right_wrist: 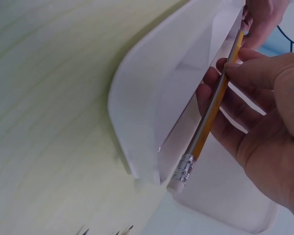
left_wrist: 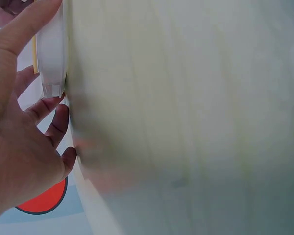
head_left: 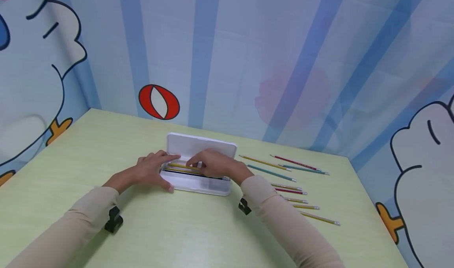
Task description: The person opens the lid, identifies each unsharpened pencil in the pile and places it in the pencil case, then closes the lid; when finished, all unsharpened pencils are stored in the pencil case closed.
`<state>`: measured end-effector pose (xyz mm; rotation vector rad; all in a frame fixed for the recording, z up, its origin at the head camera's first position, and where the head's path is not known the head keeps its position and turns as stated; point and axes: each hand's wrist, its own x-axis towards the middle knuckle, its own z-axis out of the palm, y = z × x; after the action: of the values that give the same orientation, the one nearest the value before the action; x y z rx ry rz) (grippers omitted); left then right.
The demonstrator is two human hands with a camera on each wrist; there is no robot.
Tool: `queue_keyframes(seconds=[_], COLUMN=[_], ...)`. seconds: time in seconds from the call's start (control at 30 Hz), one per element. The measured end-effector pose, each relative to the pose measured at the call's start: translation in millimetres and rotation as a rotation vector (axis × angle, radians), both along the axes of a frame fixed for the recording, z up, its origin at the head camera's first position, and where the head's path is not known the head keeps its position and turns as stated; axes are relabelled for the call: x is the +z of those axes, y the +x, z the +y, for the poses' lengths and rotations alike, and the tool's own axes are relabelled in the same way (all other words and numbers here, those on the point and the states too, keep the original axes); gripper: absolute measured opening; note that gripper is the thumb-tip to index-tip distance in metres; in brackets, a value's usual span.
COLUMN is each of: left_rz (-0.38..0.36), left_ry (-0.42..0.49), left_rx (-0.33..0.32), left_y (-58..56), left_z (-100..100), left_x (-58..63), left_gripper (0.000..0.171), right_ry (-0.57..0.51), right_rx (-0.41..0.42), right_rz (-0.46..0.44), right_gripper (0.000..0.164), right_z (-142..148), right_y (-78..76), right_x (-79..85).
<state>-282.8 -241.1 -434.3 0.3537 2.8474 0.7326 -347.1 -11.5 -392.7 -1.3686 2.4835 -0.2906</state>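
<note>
A white pencil case lies on the table with its lid raised at the back. Several pencils lie lengthwise inside, partly covered by my hands. My left hand holds the case's left end, thumb at the front edge and index finger reaching over the inside. In the left wrist view, the other fingers bend around that end. Over the case, my right hand pinches a yellow pencil between thumb and fingers. Its eraser end points toward the right wrist camera, beside the case's right end.
To the right of the case, yellow pencils, teal pencils and red pencils lie spread on the pale table. Some are partly behind my right forearm. A printed blue curtain stands behind the table's far edge.
</note>
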Motion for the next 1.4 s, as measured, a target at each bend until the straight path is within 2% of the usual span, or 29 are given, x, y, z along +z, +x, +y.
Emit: queue_keyframes(seconds=[0.3, 0.7, 1.0, 1.27, 1.4], left_rz=[0.006, -0.008, -0.004, -0.013, -0.014], left_ry=[-0.001, 0.010, 0.004, 0.010, 0.003], left_rx=[-0.007, 0.000, 0.003, 0.008, 0.006], left_y=[1.2, 0.9, 1.1, -0.7, -1.5], left_z=[0, 0, 0, -1, -1], left_x=[0.6, -0.3, -0.4, -1.3, -2.3], left_gripper=[0.101, 0.101, 0.101, 0.102, 0.102], right_ry=[-0.015, 0.008, -0.005, -0.014, -0.041], right_rx=[0.030, 0.001, 0.025, -0.032, -0.026], right_rz=[0.027, 0.052, 0.115, 0.092, 0.085], right_gripper=[0.042, 0.042, 0.039, 0.039, 0.039], right_z=[-7, -13, -14, -11, -8], right_y=[2.0, 9.1, 8.6, 9.3, 10.3], right_x=[-2.6, -2.8, -8.4, -9.0, -5.6])
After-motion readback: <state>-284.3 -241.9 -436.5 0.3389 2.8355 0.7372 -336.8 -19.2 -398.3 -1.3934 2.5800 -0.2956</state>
